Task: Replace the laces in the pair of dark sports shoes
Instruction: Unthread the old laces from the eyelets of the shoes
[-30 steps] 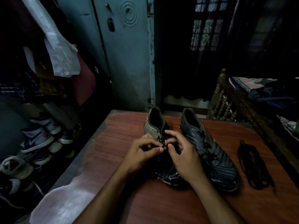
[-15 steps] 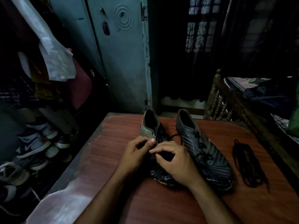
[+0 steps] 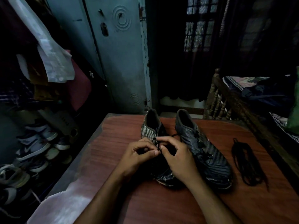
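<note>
1. On the reddish wood-grain table (image 3: 123, 152), two dark sports shoes stand side by side, heels away from the person: the left shoe (image 3: 149, 128) has a finely striped, ribbed side panel, and the right shoe (image 3: 210, 160) has a smooth, slightly glossy upper with faint diagonal bands and a scuffed toe edge.
2. Right of the shoes, apart from them, a loose black lace bundle (image 3: 246, 162) lies in long, thin, flat loops.
3. Over the left shoe's front, the left hand (image 3: 137, 157) has its fingers curled, thumb and forefinger pinching a thin black lace (image 3: 157, 145) that rises from the eyelets.
4. Facing it, the right hand (image 3: 179, 160) arches over the shoe, fingertips bent in and pinching the same lace just above; both forearms rest low on the table.
</note>
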`<state>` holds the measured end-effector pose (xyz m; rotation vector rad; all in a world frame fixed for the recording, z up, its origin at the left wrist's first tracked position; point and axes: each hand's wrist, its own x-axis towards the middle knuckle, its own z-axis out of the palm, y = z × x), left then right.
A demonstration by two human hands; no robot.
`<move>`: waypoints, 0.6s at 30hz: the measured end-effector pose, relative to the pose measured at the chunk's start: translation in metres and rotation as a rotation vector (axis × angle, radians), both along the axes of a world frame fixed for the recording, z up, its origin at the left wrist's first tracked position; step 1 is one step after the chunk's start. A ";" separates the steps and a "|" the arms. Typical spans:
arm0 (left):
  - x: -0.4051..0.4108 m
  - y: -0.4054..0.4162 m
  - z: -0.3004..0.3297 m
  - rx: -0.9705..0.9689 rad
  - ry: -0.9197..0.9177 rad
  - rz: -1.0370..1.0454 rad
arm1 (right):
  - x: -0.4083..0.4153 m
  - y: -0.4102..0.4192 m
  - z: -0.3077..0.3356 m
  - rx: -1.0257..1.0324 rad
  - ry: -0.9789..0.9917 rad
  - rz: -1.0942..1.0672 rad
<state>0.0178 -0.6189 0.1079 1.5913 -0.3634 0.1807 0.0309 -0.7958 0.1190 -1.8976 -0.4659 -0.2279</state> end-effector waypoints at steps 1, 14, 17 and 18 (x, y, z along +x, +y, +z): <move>0.000 0.000 0.001 -0.004 0.002 -0.007 | 0.000 0.000 0.001 -0.006 -0.014 0.003; 0.008 -0.003 -0.002 0.010 0.046 0.171 | -0.005 -0.002 0.007 -0.061 -0.010 0.224; 0.006 -0.001 -0.001 -0.030 0.058 0.132 | -0.005 -0.001 0.007 -0.045 -0.005 0.226; 0.005 -0.001 0.000 -0.040 0.057 0.116 | -0.005 -0.001 0.007 -0.011 -0.006 0.208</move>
